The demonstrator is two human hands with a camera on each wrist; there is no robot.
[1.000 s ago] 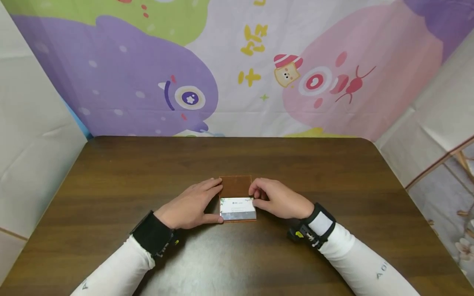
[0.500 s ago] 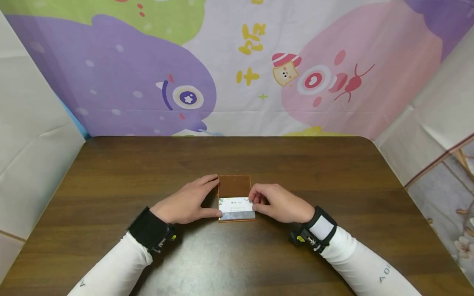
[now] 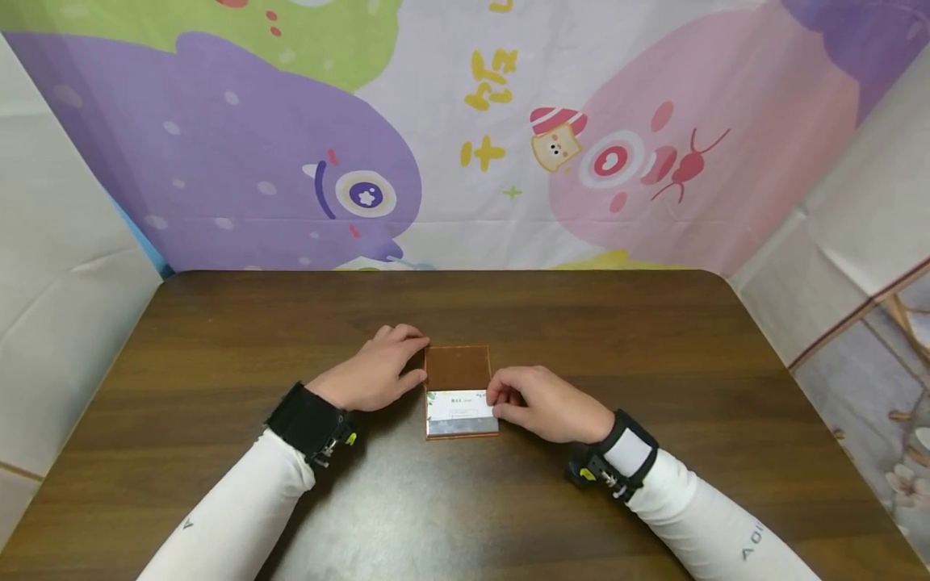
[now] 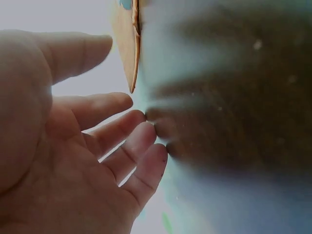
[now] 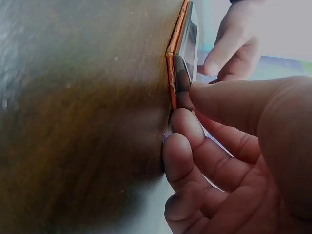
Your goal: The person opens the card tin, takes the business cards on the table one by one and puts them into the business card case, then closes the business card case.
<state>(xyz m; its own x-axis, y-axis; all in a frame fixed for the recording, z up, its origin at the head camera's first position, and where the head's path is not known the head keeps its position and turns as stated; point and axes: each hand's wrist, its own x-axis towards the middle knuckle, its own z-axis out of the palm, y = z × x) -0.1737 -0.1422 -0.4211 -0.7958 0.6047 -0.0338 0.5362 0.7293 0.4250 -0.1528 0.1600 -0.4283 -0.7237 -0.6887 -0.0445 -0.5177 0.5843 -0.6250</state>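
Note:
A brown card holder (image 3: 457, 368) lies unfolded on the table in the head view. Its near half has a grey metallic strip and bears a white business card (image 3: 458, 402) with small print and leafy corners. At its right edge, my right hand (image 3: 550, 403) pinches the holder's near half between thumb and curled fingers. The right wrist view shows the thumb on the dark edge of the holder (image 5: 182, 73). My left hand (image 3: 374, 369) is by the upper left corner, thumb and fingers spread. In the left wrist view its fingertips rest on the table near the leather edge (image 4: 136, 44).
The dark brown wooden table (image 3: 291, 307) extends around both hands. Behind it hangs a cartoon-printed cloth (image 3: 450, 234), with pale cloth panels (image 3: 65, 266) at the sides. Black straps with small cameras (image 3: 308, 424) sit on both wrists.
My left hand has slid from the holder's left side up to its far left corner, its thumb leaving the near half. My right hand keeps its place at the right edge.

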